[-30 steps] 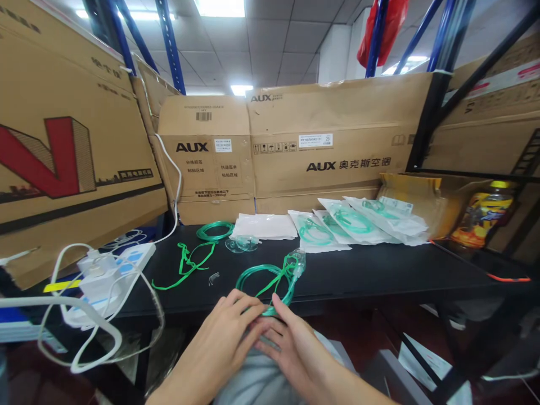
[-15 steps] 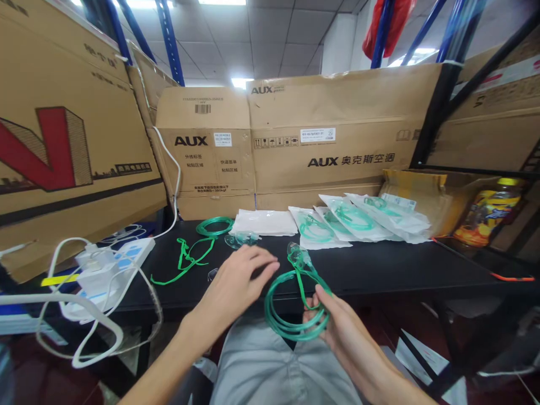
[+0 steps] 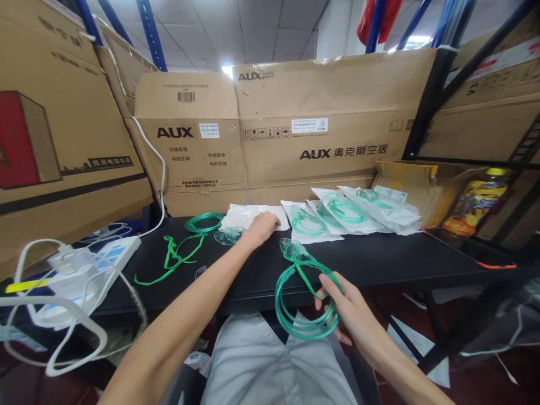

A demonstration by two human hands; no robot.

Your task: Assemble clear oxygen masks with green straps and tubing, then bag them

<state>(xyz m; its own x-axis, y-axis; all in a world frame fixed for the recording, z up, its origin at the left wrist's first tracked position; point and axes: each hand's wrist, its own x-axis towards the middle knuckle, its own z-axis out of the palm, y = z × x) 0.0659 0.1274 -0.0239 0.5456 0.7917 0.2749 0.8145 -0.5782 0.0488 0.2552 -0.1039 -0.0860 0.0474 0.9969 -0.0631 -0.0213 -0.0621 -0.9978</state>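
My right hand (image 3: 343, 304) holds a coil of green oxygen tubing (image 3: 282, 315) in front of the table edge, its fingers closed round the right side of the loops. A small clear oxygen mask (image 3: 292, 248) with a green strap hangs together with this coil, over the table's front part. At the back, my left hand (image 3: 264, 228) has its fingers bent onto the right side of the flat white pouches (image 3: 240, 216). Left of that hand lie another clear mask (image 3: 229, 235), a second green tubing coil (image 3: 204, 223) and a loose green strap (image 3: 177, 260).
Several filled pouches (image 3: 310, 222) with green tubing lie at the back right, beside a drink bottle (image 3: 475, 202). A white power strip (image 3: 113, 256) with looping cables is on the left. Cardboard boxes (image 3: 312, 169) wall the back of the black table (image 3: 371, 256).
My left hand has reached forward from near the tubing coil to the white pouches. The right hand still holds the coil. The view has shifted a little.
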